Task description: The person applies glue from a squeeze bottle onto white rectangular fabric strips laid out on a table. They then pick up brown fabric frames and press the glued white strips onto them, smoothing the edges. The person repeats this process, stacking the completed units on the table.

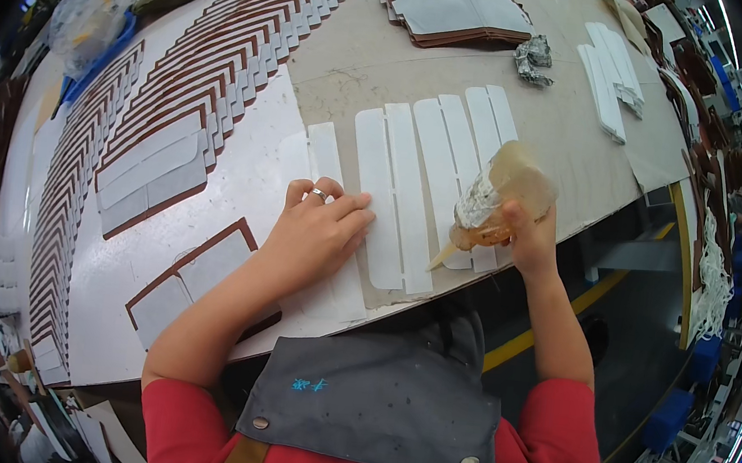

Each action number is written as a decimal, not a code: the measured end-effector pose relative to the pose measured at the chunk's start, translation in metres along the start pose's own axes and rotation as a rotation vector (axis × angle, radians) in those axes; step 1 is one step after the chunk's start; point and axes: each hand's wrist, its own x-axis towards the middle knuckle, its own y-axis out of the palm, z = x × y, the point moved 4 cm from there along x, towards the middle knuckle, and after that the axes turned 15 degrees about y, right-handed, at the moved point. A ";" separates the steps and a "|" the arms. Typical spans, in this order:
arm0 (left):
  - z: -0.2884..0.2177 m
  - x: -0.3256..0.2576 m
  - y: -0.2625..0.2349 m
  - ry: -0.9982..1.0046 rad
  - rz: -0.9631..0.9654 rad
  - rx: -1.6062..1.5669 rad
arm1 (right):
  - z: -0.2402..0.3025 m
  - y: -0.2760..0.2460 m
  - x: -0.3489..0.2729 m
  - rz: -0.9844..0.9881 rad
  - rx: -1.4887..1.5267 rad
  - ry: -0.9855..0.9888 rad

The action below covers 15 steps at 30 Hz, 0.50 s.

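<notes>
My left hand [315, 230] lies flat, fingers together, pressing on a white strip at the near edge of the table; a ring is on one finger. My right hand [528, 239] grips a translucent amber glue bottle [496, 199], tilted with its nozzle pointing down-left at the near end of a white strip [411, 191]. Several long white strips lie side by side on a brown paper sheet [380, 61] between and beyond my hands.
Rows of overlapping brown-edged pieces [217, 62] cover the left of the table, and two larger brown-framed panels [195, 272] sit near my left arm. A stack of brown and white pieces [457, 10] lies far back; more white strips [609, 76] and crumpled foil [534, 59] lie right.
</notes>
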 end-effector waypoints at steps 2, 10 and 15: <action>-0.001 0.000 0.000 0.004 -0.016 0.010 | -0.011 -0.003 -0.008 -0.004 0.033 -0.031; -0.002 0.004 -0.003 -0.029 0.027 0.009 | 0.021 -0.030 0.035 0.015 0.424 -0.041; -0.004 0.016 -0.007 -0.045 0.147 0.014 | 0.052 -0.035 0.096 -0.110 0.148 -0.170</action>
